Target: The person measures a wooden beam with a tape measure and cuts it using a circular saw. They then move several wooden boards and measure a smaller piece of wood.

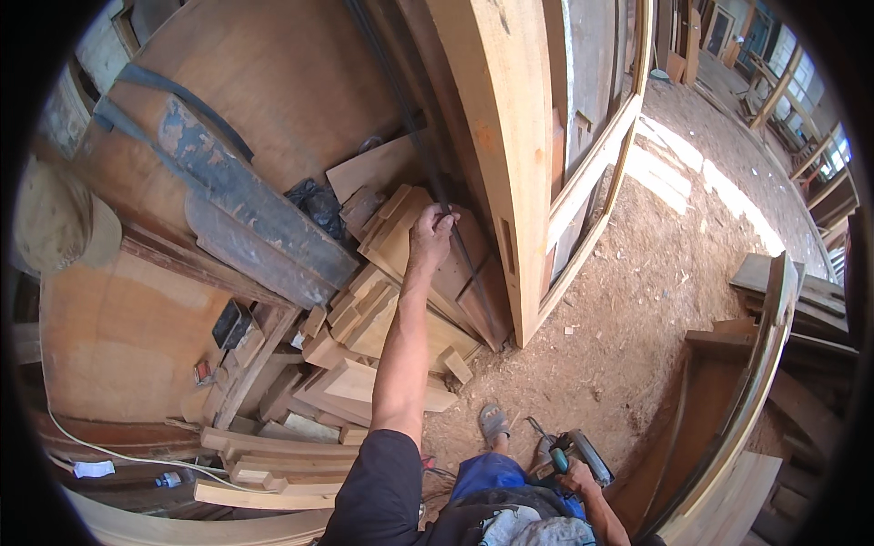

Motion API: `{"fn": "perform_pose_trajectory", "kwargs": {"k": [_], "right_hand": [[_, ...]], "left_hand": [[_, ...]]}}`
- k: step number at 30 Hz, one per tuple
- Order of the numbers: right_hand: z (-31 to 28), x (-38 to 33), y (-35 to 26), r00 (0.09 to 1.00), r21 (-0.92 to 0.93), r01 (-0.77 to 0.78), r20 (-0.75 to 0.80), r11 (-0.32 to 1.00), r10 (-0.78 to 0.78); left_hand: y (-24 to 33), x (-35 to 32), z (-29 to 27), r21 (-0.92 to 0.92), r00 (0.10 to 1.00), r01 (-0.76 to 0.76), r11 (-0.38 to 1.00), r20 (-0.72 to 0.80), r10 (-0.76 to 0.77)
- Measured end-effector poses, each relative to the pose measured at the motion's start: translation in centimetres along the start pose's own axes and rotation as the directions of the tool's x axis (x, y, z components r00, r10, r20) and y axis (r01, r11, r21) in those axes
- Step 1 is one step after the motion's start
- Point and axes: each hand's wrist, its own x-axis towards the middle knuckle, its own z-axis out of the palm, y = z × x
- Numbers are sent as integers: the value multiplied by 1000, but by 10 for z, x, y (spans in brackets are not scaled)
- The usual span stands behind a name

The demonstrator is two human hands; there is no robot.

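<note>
My left arm reaches forward, and my left hand is closed around a long, thin dark bar. The bar leans at a slant against brown boards and runs down toward the floor. Below the hand lie stacked wood blocks and planks. Low at my right side, my right hand grips the handle of a teal and grey power tool. Its exact kind cannot be made out. The tool hangs beside my blue-clad leg, above the floor.
A tall pale timber frame stands just right of the bar. On the left are large plywood sheets, a worn blue-grey board and a hanging cap. A curved wooden piece rises at right. Wood shavings litter the dirt floor.
</note>
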Motion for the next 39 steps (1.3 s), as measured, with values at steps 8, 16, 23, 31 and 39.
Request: {"fn": "perform_pose_trajectory", "kwargs": {"k": [8,16,23,31,39], "right_hand": [[18,3,9,999,-16,27,19,999,-27],[27,11,37,999,26,-31,31,999,30],[22,1,42,997,97,-72,11,993,71],[26,-1,45,998,166,-50,-28,985,55],[22,2,37,998,53,-33,-50,998,35]], "left_hand": [[0,3,-11,160,996,-6,987,84,-7],[11,12,8,339,994,-92,936,-26,107],[0,31,21,573,988,-116,811,-19,155],[-22,42,27,492,975,-103,864,-122,185],[-28,42,36,655,966,-119,746,-96,238]]}}
